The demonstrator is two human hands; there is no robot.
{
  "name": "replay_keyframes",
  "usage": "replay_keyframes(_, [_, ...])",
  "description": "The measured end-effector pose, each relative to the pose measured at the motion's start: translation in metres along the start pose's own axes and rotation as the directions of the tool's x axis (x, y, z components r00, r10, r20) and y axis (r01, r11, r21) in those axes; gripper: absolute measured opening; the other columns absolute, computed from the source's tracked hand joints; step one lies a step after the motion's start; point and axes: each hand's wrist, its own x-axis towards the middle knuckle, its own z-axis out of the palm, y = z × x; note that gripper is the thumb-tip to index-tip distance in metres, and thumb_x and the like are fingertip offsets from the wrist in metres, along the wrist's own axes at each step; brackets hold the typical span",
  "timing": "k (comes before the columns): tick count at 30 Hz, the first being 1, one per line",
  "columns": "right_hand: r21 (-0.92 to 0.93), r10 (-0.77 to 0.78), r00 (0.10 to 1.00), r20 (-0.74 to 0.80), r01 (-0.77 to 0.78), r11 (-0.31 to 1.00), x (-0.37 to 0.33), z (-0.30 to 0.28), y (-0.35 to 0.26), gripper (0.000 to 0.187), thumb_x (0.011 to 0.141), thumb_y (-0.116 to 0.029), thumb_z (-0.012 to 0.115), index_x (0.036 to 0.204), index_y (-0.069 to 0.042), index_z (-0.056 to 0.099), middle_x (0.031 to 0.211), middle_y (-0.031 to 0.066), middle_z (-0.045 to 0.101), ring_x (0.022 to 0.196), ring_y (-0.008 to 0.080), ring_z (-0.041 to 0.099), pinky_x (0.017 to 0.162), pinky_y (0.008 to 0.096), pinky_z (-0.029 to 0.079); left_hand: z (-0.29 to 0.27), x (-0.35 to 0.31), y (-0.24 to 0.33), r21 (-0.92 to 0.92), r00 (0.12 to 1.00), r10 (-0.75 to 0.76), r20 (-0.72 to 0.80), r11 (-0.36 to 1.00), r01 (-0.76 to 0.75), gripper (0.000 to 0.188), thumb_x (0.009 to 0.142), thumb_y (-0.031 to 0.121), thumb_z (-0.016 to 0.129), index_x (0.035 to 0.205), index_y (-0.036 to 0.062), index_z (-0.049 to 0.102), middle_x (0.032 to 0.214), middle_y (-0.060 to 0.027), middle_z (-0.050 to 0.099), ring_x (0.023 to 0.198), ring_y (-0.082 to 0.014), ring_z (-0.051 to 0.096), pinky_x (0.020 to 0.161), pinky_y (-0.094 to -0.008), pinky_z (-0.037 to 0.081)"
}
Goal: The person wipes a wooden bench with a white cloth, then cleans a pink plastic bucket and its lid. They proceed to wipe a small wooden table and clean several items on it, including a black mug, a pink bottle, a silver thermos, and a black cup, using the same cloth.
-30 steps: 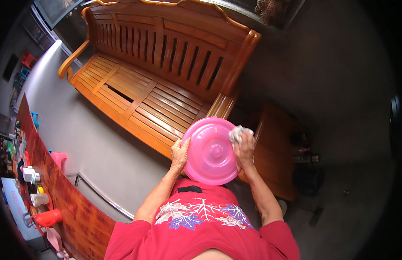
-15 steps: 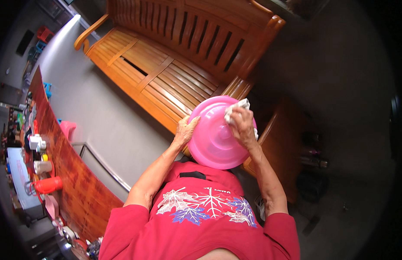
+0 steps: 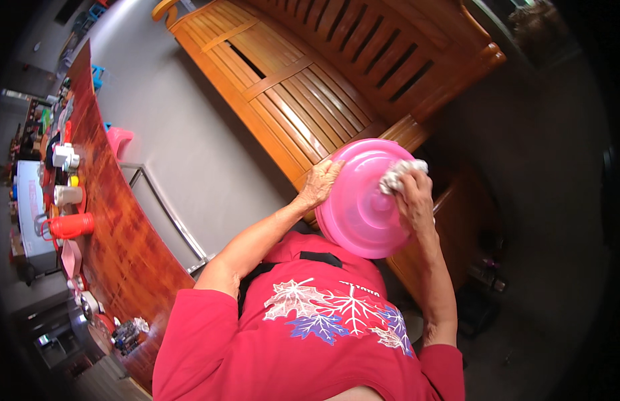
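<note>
Round pink lid [image 3: 355,207]: held before the torso, near the slatted wooden settee [image 3: 303,83]. Left hand [image 3: 319,185]: fingers closed on its left rim. Right hand [image 3: 415,197]: fingers bunched around a white cloth [image 3: 401,175] over the lid's right side. Counter [image 3: 126,247], left: carries a red jug [image 3: 72,226].

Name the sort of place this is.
Likely a home's living room, judging by the long, varnished, slatted wooden bench, the red-brown wooden table and the red cylindrical jug.

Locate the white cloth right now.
In the head view, the white cloth is right of centre, in the right hand, upper right on the pink lid.
</note>
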Motion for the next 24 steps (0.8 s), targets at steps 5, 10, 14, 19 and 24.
replay_keyframes(5, [0.052,0.025,0.999,-0.035,-0.023,0.998,-0.063,-0.004,-0.023,0.033,0.064,0.006,0.066,0.095,-0.003,0.055,0.104,0.016,0.047,0.094,0.035,0.047,0.08,0.0431,0.041,-0.001,0.001,0.002,-0.153,0.995,-0.025,0.101,0.987,0.041,0.038,0.096,0.037,0.047,0.085,0.0029,0.06,0.069,0.0018,0.055,0.064,-0.0056,0.049,0.057,-0.0239,0.043])
replay_keyframes(10, [0.247,-0.194,0.966,0.174,0.148,0.958,-0.069,0.002,-0.065,0.035,0.062,0.003,0.067,0.095,-0.004,0.056,0.104,0.0139,0.048,0.099,0.033,0.046,0.086,0.0427,0.039,-0.019,-0.004,0.033,-0.191,0.951,-0.14,0.274,0.962,0.197,0.043,0.095,0.043,0.043,0.087,0.0051,0.061,0.065,0.0006,0.054,0.053,-0.006,0.047,0.044,-0.0233,0.039])
replay_keyframes(14, [0.252,-0.338,0.935,0.11,0.303,0.919,-0.016,0.033,-0.077,0.034,0.064,0.0,0.067,0.096,-0.004,0.058,0.105,0.0132,0.05,0.104,0.0344,0.046,0.089,0.0436,0.039,-0.026,-0.006,0.042,-0.26,0.887,-0.254,0.386,0.892,0.369,0.046,0.094,0.047,0.04,0.092,0.0063,0.062,0.064,0.0014,0.054,0.048,-0.0062,0.046,0.04,-0.0233,0.037])
replay_keyframes(19, [0.176,-0.353,0.924,0.143,0.327,0.928,0.043,0.06,-0.086,0.035,0.067,-0.004,0.068,0.101,-0.005,0.058,0.108,0.0132,0.053,0.103,0.0317,0.049,0.09,0.0411,0.042,-0.022,0.003,0.005,-0.587,0.89,-0.106,0.443,0.716,0.377,0.065,0.087,0.067,0.032,0.113,0.0121,0.055,0.092,-0.0004,0.061,0.076,-0.0085,0.056,0.062,-0.0275,0.048])
replay_keyframes(24, [0.049,-0.127,0.987,-0.095,0.132,0.99,0.065,0.062,-0.022,0.038,0.069,0.001,0.065,0.105,-0.004,0.056,0.111,0.017,0.052,0.102,0.0351,0.049,0.087,0.0418,0.042,-0.031,0.001,0.031,-0.264,0.853,-0.192,0.486,0.898,0.352,0.058,0.084,0.063,0.05,0.101,0.0083,0.063,0.073,0.0,0.062,0.056,-0.0074,0.056,0.045,-0.0224,0.044])
